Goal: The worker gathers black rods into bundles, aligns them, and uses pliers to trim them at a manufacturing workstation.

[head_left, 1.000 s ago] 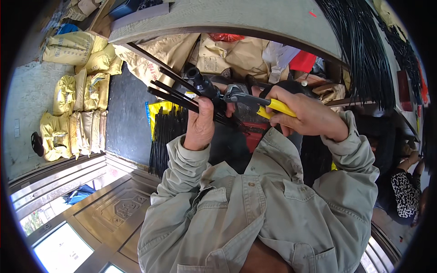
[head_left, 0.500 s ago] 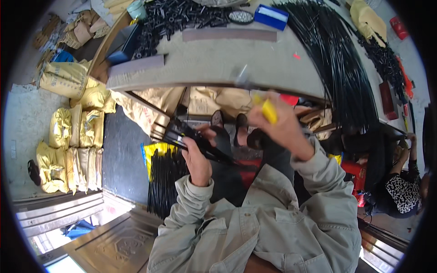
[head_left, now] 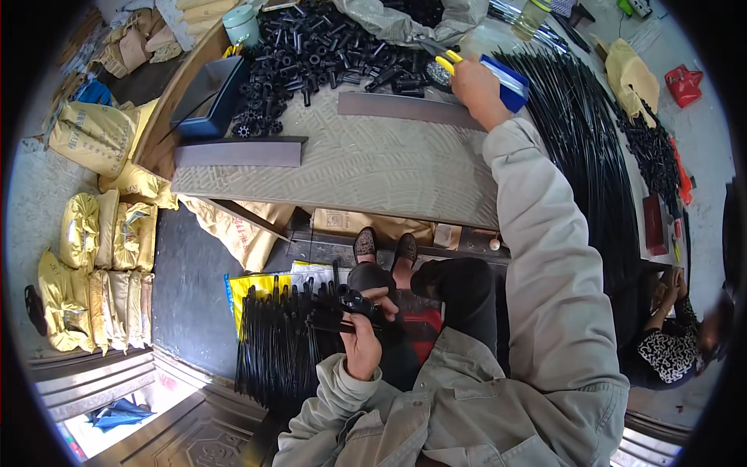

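My left hand is above my lap, its fingers wrapped round a bundle of black parts, rod-like with a round end showing. Exactly what the parts are stays unclear, since the fingers cover some of them. My right hand reaches far over the table and grips yellow-handled pliers, whose dark jaws point to the far left. Beneath the pliers lie short black tubes in a loose heap. A blue box sits just right of that hand.
Long black rods spread along the table's right side. A blue bin stands at the left, and grey strips lie on the tabletop. More black rods stand upright left of my lap. Another person sits at the right.
My right hand has moved away over the table with the pliers, from near its front edge to the heap of tubes. My left hand has come slightly lower and right, still holding the black parts.
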`<state>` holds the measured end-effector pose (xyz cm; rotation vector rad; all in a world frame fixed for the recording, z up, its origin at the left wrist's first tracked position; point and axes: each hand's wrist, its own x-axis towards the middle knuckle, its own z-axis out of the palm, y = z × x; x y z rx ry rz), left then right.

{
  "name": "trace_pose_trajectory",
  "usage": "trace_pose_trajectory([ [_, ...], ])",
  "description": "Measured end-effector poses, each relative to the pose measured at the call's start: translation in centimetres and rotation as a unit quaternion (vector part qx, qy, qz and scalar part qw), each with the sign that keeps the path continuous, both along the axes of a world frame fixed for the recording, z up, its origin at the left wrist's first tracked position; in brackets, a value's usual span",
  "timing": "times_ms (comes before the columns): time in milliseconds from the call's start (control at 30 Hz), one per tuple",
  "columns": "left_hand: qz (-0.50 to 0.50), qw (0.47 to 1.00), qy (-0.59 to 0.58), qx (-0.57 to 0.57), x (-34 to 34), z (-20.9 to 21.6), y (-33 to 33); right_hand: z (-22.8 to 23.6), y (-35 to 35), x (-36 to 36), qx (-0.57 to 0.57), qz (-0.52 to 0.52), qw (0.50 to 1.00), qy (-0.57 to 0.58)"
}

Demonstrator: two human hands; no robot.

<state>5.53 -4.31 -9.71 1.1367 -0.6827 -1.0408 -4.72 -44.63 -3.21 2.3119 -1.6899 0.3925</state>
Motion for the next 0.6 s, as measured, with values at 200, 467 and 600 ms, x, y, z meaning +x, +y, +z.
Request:
trace_pose_trajectory([
  [200,-0.018,1.0,0.002,-0.021,0.9,-0.4,-0.3,-0.7,-0.6,0.0,-0.058,0.057,0.997,-0.008],
  [467,-0.011,0.999,-0.012,-0.038,0.7,0.2,0.5,-0.8,-0.2,0.1,-0.024,0.048,0.998,-0.037],
  [600,-0.009,0.999,-0.017,-0.038,0.3,0.5,0.8,-0.9,0.1,0.5,-0.029,0.043,0.997,-0.054],
])
